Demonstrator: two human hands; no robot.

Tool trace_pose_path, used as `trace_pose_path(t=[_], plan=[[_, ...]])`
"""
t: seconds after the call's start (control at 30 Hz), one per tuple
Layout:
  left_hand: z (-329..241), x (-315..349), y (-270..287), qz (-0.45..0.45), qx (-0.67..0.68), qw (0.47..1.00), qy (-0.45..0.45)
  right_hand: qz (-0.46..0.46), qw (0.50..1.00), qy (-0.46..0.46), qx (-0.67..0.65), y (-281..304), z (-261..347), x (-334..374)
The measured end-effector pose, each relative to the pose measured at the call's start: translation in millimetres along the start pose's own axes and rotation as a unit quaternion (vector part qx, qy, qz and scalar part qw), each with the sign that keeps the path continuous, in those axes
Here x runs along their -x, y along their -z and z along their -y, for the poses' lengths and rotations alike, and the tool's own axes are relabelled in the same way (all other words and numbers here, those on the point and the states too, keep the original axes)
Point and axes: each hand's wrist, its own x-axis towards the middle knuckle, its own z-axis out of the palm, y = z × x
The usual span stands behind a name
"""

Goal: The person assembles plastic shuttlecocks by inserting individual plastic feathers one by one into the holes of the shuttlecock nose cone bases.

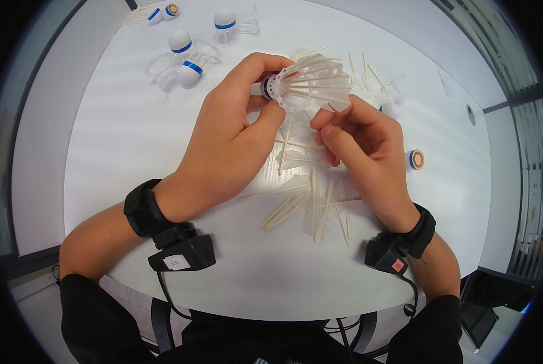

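Wears black straps (143,209) on both wrists, closest in. Next up, has loose feathers (312,200) scattered on the white counter (295,285). And above these, pinches a feathered shuttlecock (320,85) near its base, between thumb and fingers of the left hand (229,130)! Curls the right hand (368,139) at the skirt's rim, cannot tell about any pinch. Far back at left, has blue-banded heads (179,41) with clear plastic skirts.
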Motion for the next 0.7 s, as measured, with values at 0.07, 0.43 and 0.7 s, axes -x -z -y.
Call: trace_pose_path(t=[0.07, 0.43, 0.7], plan=[[0.7, 0.0, -0.2, 0.001, 0.002, 1.0, 0.0, 0.0, 1.0, 0.001, -0.003, -0.4, 0.4, 0.2], [-2.5, 1.1, -0.2, 0.013, 0.004, 0.999, 0.03, -0.008, 1.0, -0.006, 0.018, -0.5, -0.9, 1.2], [-2.3, 2.1, 0.1, 0.009, 0.003, 1.0, 0.008, -0.002, 1.0, 0.0, 0.019, -1.6, 0.5, 1.5]])
